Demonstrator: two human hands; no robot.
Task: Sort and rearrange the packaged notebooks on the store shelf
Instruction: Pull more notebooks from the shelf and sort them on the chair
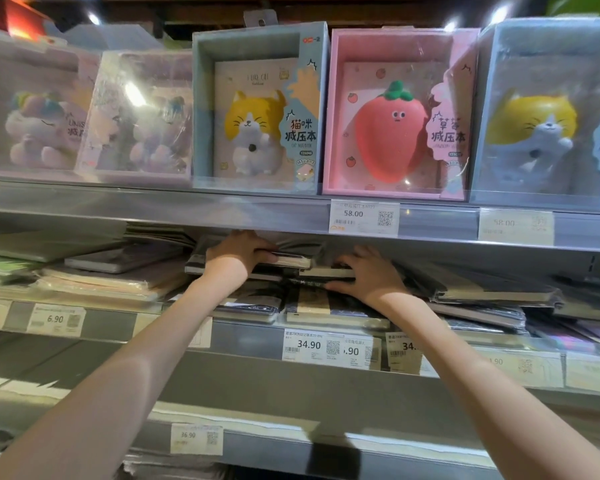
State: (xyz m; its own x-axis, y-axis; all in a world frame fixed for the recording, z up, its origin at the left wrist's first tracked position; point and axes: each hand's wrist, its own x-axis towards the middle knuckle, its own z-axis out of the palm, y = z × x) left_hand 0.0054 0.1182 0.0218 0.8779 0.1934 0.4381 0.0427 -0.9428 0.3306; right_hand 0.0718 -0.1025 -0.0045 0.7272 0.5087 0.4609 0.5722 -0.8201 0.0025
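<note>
Left hand [238, 252] reaching into middle shelf [153, 221], fingers curled over top notebook [257, 261] of centre stack [312, 306], gripping its near edge. Notebook flat, long axis left-right, sticking out left past the ones below. Directly under left hand, so that hand nearer. Right hand [368, 271] just beside, fingers mostly straight, resting flat on lower notebooks [326, 273], pinning not grasping. Probably: left pulls or squares top one, right holds stack steady. Further right, more notebooks [492, 292] slanted, unsorted. Above: cat box [257, 109], strawberry box [399, 112], untouched.
</note>
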